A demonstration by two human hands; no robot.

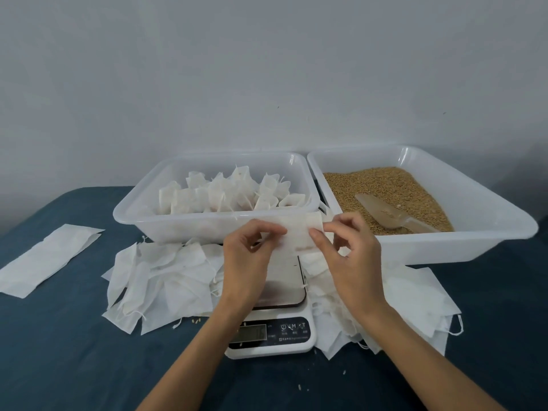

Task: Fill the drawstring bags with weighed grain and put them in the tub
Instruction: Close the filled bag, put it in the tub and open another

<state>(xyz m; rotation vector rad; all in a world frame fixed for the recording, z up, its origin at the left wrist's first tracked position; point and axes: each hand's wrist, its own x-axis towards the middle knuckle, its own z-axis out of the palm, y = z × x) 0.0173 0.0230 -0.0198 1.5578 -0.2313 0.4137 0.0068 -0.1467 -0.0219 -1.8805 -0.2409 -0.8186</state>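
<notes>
Both forearms run off the bottom edge of the frame. The left hand (249, 262) and right hand (353, 262) cover much of the scale (275, 333) platform at centre, and the left wrist hides part of its display, whose digits are too blurred to read. The button labels are too small to tell. The held bag (296, 235) hides part of the left tub (130, 215) front wall. The scoop (394, 216) handle is partly sunk in grain (382, 185).

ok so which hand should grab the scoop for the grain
The right hand, probably. The scoop lies in the grain tub on the right side, just beyond that hand. The left hand would have to cross over, and can keep holding the empty bag above the scale.
</notes>
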